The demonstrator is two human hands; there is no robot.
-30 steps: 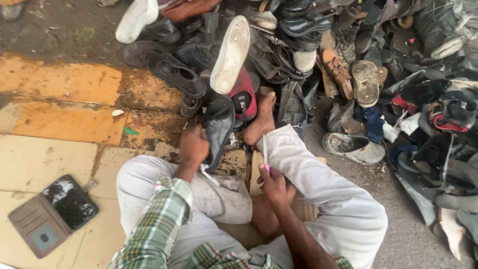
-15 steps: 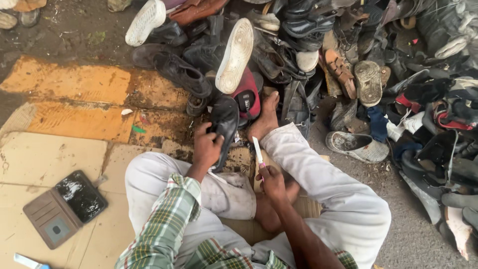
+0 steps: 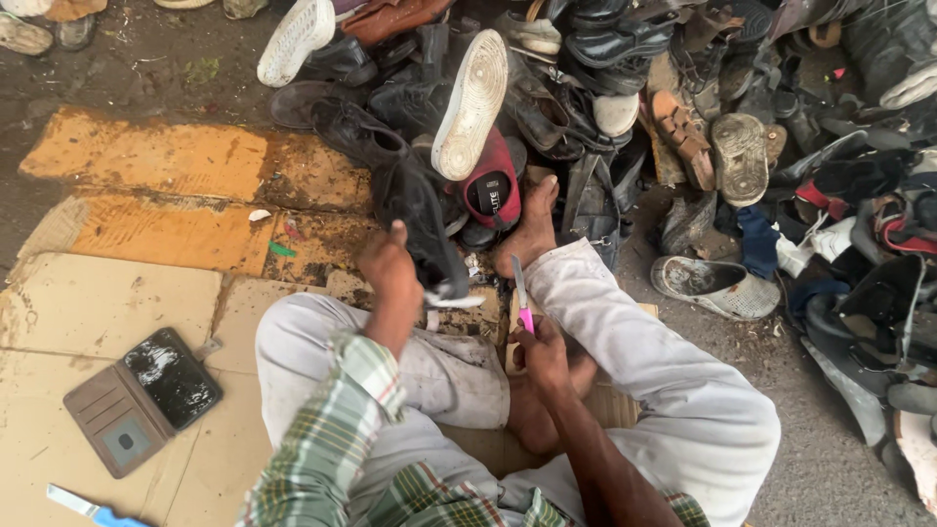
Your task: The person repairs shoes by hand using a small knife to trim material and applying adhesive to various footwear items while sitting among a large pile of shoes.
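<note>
I sit cross-legged on cardboard in white trousers. My left hand (image 3: 388,265) grips a black shoe (image 3: 422,229) and holds it upright by my left knee, its pale sole edge turned toward me. My right hand (image 3: 539,349) is closed on a small knife (image 3: 521,296) with a pink handle, blade pointing up, a short way right of the shoe. The blade is not touching the shoe. My bare foot (image 3: 532,229) rests just beyond the knife.
A big heap of worn shoes and sandals (image 3: 683,117) fills the top and right. A phone in an open brown wallet case (image 3: 144,398) lies at lower left on flattened cardboard (image 3: 107,303). A blue-and-white tool (image 3: 83,507) lies at the bottom left edge.
The view has tilted a bit. My left hand has lifted the black shoe slightly and turned it upright. My right hand with the knife has stayed close beside it.
</note>
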